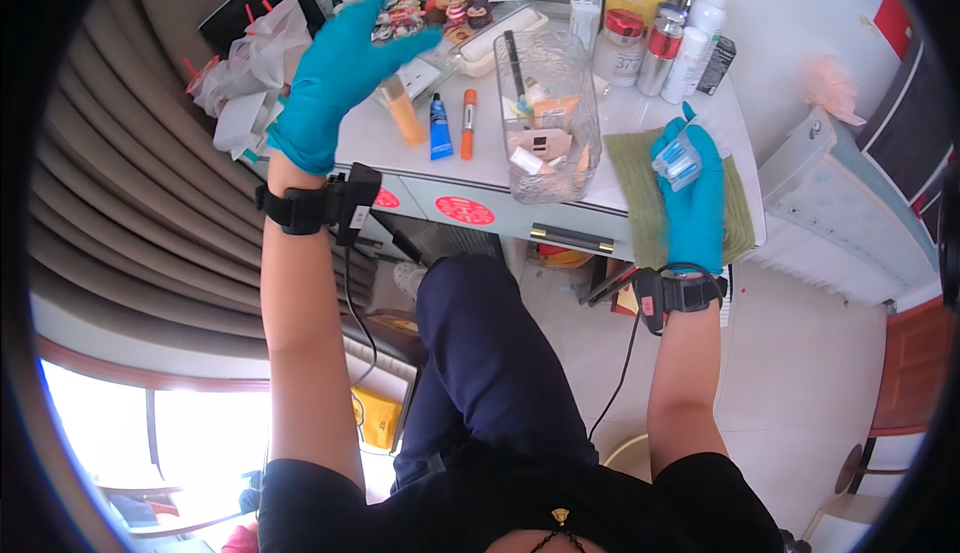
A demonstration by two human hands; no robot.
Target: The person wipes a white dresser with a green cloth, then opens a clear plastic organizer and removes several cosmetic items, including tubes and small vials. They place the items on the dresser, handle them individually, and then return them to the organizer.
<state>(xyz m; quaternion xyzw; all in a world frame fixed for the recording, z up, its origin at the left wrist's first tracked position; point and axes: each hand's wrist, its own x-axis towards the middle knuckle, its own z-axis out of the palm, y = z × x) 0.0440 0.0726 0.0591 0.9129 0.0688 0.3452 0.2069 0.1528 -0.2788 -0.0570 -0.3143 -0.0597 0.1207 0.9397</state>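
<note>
My left hand point(341, 72), in a teal glove, is raised over the table's left part, thumb and fingers apart, holding nothing. Just below its fingers lies a yellowish tube point(403, 111), with a blue tube point(440, 129) and an orange glue stick or marker point(469, 123) to its right. My right hand point(691, 193), gloved too, is palm up above a green towel point(634, 200), holding a small clear plastic piece with blue parts point(679, 161). Between the hands stands a clear ribbed plastic bin point(551, 187) with tubes, packets and a black pencil-like stick point(514, 63) inside.
Bottles and jars point(622, 50) crowd the back right, by a black box point(716, 65). Small figurines point(454, 3) and a white case point(499, 41) stand at the back. A plastic bag point(262, 50) is at the left. The drawer handle point(572, 238) juts from the front.
</note>
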